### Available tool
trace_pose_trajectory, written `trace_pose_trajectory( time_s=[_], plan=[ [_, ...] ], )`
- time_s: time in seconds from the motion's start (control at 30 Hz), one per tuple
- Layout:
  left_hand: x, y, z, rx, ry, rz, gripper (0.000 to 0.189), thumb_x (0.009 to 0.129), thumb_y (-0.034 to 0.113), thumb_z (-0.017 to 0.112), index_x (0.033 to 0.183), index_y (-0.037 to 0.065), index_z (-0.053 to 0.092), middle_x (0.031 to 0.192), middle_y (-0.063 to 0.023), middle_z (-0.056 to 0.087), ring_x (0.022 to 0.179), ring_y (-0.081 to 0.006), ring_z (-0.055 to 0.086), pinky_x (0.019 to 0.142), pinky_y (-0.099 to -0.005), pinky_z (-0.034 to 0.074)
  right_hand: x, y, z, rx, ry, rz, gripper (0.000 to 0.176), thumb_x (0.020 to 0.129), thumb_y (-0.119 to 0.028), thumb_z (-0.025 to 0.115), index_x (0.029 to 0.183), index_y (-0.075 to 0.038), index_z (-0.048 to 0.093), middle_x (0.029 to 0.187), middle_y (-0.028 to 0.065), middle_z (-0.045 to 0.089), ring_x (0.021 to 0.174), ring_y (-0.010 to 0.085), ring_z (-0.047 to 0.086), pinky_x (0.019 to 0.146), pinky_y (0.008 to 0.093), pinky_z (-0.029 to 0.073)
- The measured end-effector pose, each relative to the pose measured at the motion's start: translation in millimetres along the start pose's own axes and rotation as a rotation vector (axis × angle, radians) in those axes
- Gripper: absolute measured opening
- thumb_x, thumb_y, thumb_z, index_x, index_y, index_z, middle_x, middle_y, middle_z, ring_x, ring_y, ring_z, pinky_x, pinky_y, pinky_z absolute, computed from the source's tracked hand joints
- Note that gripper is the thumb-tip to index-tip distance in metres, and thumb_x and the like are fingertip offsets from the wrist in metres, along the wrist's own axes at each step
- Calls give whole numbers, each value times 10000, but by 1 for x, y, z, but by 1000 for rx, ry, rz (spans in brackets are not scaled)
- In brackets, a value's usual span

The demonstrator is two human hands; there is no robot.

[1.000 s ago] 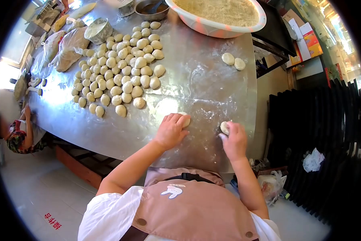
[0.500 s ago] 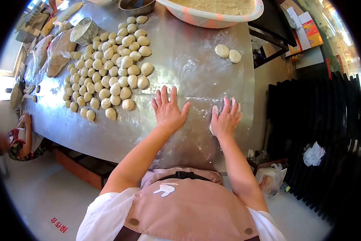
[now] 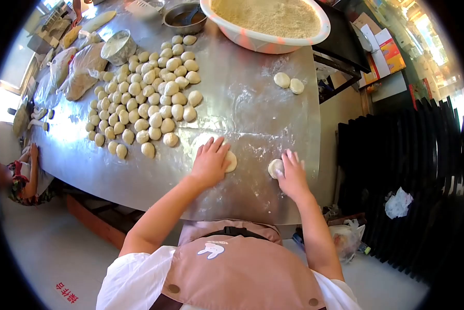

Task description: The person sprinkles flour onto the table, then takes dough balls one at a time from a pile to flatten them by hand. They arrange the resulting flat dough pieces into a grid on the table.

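Note:
My left hand lies palm down on the steel table, its fingers stretched out over a flattened piece of dough. Part of that dough is hidden beneath the hand, and a white floury patch shows past the fingertips. Over to the right, my right hand grips the edge of a small round dough piece, thumb against it. Many pale dough balls sit in a cluster left of my hands. Two flattened dough rounds, a left one and a right one, rest farther back.
A big white basin of crumbly, tan material stands at the table's far edge. Beside it is a metal bowl. Left of the dough balls are a floury container and plastic bags. Another person's arm is at the left edge.
Both hands have drawn back towards me. Flattened dough now shows under my left hand, and the dough at my right hand is more exposed. The camera view has shifted slightly.

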State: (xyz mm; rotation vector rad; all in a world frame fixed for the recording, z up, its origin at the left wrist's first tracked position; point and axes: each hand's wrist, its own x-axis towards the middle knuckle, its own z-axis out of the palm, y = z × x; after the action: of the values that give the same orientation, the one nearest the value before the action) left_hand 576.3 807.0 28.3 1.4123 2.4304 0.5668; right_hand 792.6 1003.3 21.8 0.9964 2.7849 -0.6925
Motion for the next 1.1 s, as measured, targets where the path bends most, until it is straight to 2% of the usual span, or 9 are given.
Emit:
trace_pose_trajectory(
  time_s=[0.1,0.2,0.3,0.4,0.5,0.53,0.7,0.87,1.1],
  plan=[
    [-1,-2,-10,-278,-170,-55,341,858,112,651,1192,72,592,1283,-168,594,1206,-368,560,1002,-444,445,-8,-3,1,93,78,-65,453,796,-115,762,1202,-27,581,1427,186,518,1372,411,430,1127,525,338],
    [2,19,-35,-434,-295,-253,321,808,66,690,1111,51,588,1153,-155,641,1075,-350,606,937,-420,473,-7,-42,-45,420,-205,292,389,762,-55,776,1102,-34,588,1290,167,597,1255,397,517,1041,485,419],
    [-9,2,-10,-266,122,201,476,777,119,751,1216,54,577,1214,-161,610,1116,-368,572,982,-433,453,-23,-17,-18,295,114,-88,483,752,-83,809,1173,-49,575,1224,162,599,1173,396,543,968,446,468],
    [-20,21,-15,-140,179,63,725,716,230,855,1337,55,525,1293,-183,549,1184,-391,513,1035,-454,426,-32,-15,-16,141,332,-201,646,710,-146,871,1259,-56,543,1240,162,569,1164,389,546,965,433,485],
    [-31,19,4,-171,134,-291,925,686,331,887,1434,30,435,1332,-217,494,1238,-410,465,1076,-466,391,-37,-15,2,236,413,96,768,689,-239,903,1327,-68,509,1287,167,530,1174,385,546,980,429,489],
    [-29,18,6,-176,130,-257,939,695,358,879,1424,-10,415,1291,-236,495,1214,-402,490,1048,-457,419,-35,-20,4,240,381,139,765,696,-253,899,1327,-64,509,1298,174,520,1174,385,548,987,430,487],
    [7,23,17,-276,127,-296,808,754,329,835,1380,-21,462,1257,-230,503,1154,-394,532,981,-443,468,-1,-48,5,256,277,260,731,733,-293,874,1315,-37,512,1296,200,514,1170,389,556,992,441,484],
    [67,24,28,-303,188,-194,715,768,267,824,1337,-28,509,1253,-224,507,1132,-390,544,961,-434,480,70,-12,6,235,571,65,634,754,-149,840,1279,2,519,1221,205,543,1104,388,569,970,435,484],
    [169,33,41,-380,228,-123,677,761,180,822,1334,-17,519,1264,-216,531,1150,-388,535,989,-443,462,164,13,-18,405,505,47,574,774,-90,806,1279,-35,539,1236,165,591,1117,360,597,961,426,492]
  ],
)
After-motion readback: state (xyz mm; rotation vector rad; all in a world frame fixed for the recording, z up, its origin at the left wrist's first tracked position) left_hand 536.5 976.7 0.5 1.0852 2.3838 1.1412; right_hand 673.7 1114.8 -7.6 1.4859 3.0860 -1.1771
